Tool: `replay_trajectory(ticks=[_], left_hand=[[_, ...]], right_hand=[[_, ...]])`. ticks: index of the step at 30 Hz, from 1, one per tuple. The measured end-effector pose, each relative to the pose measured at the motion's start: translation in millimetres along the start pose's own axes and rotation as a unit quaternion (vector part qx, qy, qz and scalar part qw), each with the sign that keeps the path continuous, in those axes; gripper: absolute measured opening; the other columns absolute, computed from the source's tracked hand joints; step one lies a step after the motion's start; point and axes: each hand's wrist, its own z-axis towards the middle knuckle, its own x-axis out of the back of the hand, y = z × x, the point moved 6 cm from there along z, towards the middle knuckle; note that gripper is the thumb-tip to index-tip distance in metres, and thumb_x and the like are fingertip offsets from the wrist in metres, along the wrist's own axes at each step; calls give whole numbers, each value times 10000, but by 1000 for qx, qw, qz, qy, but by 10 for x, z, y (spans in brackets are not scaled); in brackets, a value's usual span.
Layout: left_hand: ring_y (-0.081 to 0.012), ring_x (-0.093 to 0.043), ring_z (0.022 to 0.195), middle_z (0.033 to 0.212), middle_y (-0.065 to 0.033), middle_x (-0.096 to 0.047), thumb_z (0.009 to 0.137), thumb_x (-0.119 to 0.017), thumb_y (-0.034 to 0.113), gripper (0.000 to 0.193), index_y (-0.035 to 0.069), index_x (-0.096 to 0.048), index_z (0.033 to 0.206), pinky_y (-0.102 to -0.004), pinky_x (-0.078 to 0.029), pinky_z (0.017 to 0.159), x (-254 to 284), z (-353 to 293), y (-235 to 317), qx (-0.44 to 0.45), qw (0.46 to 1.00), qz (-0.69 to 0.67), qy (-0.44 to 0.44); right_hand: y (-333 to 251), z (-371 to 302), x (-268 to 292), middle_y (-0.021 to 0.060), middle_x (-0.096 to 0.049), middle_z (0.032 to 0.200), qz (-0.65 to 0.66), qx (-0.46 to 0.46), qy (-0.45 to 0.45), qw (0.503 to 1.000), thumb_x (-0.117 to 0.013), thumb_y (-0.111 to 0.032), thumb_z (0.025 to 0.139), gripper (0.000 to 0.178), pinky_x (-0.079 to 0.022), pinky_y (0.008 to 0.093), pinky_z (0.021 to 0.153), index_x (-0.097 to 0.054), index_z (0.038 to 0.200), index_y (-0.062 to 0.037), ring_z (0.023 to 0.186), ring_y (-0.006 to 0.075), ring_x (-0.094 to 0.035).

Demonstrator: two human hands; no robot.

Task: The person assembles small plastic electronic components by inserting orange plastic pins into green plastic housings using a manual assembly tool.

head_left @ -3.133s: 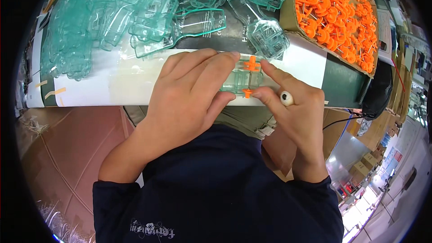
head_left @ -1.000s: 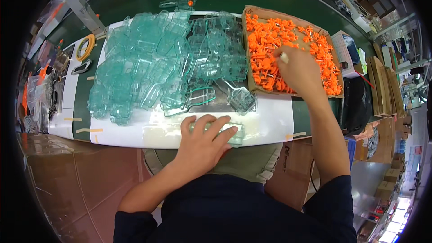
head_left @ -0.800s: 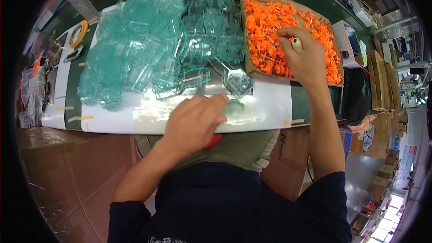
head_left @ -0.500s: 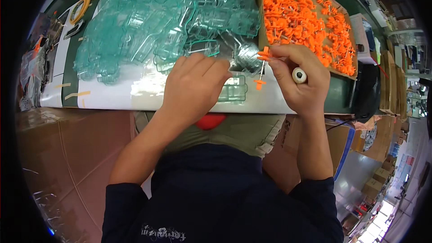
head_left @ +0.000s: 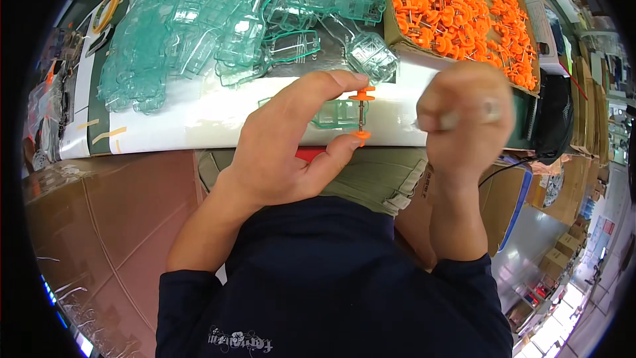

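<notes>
My left hand [head_left: 291, 132] pinches an orange-ended metal pin [head_left: 362, 116] upright between thumb and index finger, one orange end at each fingertip. Behind it, a single clear green plastic shell [head_left: 331, 116] lies on the white tabletop, partly covered by the hand. To the right, my right hand [head_left: 467, 116] is raised and closed, smeared by motion. A pale, round-ended tool [head_left: 491, 109] shows in its grip; its exact kind cannot be made out. A gap separates the two hands.
A big heap of clear green plastic shells [head_left: 192, 26] covers the table's far left and middle. An open cardboard box [head_left: 411, 43] of orange-ended pins stands at the far right. A yellow tape roll [head_left: 106, 11] lies far left; a black bag [head_left: 555, 119] hangs at right.
The orange-ended pin has passed from my right hand to my left, which has turned and opened its thumb around it. My right hand has moved right, away from the pin.
</notes>
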Motion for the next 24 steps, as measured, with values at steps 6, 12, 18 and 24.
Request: replay_trajectory(ticks=[6, 12, 18, 24], left_hand=[[-276, -668, 1087, 1281, -114, -664, 748, -767, 28, 631, 11, -540, 1336, -336, -530, 918, -53, -69, -24, -5, 1000, -21, 14], [-269, -670, 1070, 1272, -111, -666, 745, -765, 28, 640, 13, -532, 1341, -331, -534, 914, -59, -62, -7, -8, 999, -29, 9], [-269, -669, 1055, 1261, -115, -667, 744, -759, 25, 624, 11, -542, 1329, -328, -540, 905, -53, -87, 20, -3, 999, -48, 10], [-271, -671, 1042, 1253, -119, -668, 744, -757, 25, 617, 8, -549, 1324, -329, -546, 891, -56, -77, 14, 15, 998, -60, 4]], right_hand=[[-108, 47, -143, 6, -457, 654, 405, 7, 5, 914, -336, -467, 1096, 482, -402, 312, 489, -470, 748, -161, 528, 135, -439], [4, -5, -201, 10, -491, 680, 414, -43, -5, 909, -347, -443, 1094, 461, -414, 339, 500, -487, 755, -163, 532, 149, -453], [-83, 93, -171, 8, -496, 691, 394, 28, -32, 918, -347, -450, 1094, 468, -415, 334, 509, -482, 754, -159, 553, 154, -465], [-124, 98, -182, 8, -500, 701, 372, 56, -55, 925, -347, -457, 1093, 473, -418, 332, 521, -476, 746, -163, 574, 152, -474]])
